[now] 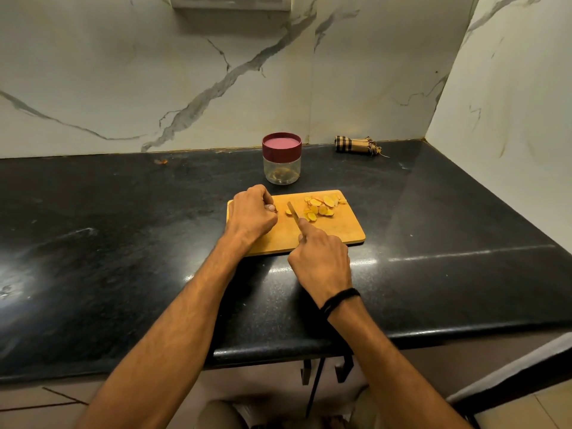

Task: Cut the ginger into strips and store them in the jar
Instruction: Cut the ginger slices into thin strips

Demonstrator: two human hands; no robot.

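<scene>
Head view: the right hand [320, 261] grips a slim knife [292, 212] among yellow ginger slices [322, 207] on the wooden board [340, 230]; the left hand [252, 213], fingers [268, 201] curled on something unseen, should tuck clear of the blade.

One view only, from head height, angled forward and down over the counter [123, 212], wide and close: cutting board [340, 232] near centre, wall [123, 72] straight ahead.
</scene>
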